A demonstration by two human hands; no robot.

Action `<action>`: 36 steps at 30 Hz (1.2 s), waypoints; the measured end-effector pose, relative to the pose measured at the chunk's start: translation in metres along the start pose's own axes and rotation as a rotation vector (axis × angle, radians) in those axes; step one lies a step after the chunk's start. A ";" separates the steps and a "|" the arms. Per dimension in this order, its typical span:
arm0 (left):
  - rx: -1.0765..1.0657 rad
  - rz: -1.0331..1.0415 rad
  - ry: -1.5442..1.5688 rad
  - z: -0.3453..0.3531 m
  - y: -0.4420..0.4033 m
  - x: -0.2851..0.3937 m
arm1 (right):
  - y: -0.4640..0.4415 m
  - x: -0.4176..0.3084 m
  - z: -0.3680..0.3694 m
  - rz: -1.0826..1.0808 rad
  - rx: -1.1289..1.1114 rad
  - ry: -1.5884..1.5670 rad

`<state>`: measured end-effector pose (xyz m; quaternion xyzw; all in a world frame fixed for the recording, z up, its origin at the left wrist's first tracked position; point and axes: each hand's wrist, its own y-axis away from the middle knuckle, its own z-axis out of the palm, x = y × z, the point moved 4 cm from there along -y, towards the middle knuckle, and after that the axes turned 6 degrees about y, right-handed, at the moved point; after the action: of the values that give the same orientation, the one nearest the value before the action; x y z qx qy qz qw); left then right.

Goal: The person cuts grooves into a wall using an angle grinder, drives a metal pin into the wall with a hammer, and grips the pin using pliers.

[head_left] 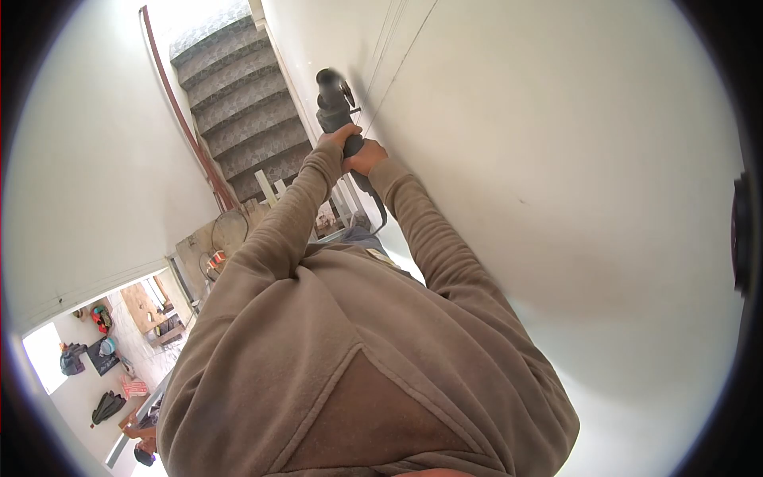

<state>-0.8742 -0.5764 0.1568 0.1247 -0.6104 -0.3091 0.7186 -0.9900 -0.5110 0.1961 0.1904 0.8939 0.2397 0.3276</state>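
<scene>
Both hands are closed on a dark power tool (334, 111), held out at arm's length close to the white wall (509, 119). My left hand (340, 137) grips the tool's body. Just below and to the right, my right hand (366, 157) is wrapped round its rear end. A disc-like part at the tool's far end is near the wall, by thin dark lines that run along the surface; whether it touches cannot be made out. A dark cable (381, 208) hangs down beneath my right hand.
Patterned stairs (246, 95) rise ahead, with a reddish-brown rail (171, 99) along their left. Wooden boards (208, 234) lie to the lower left. Through an opening are hanging bags (72, 358), a dark garment (107, 407) and part of another person (145, 451).
</scene>
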 end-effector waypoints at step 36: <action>-0.015 -0.180 0.264 0.008 -0.005 -0.026 | -0.011 0.027 0.022 -0.080 0.080 -0.053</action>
<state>-0.8848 -0.5636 0.1352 0.2131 -0.4945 -0.3579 0.7629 -0.9961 -0.5000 0.1621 0.1736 0.9006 0.1856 0.3525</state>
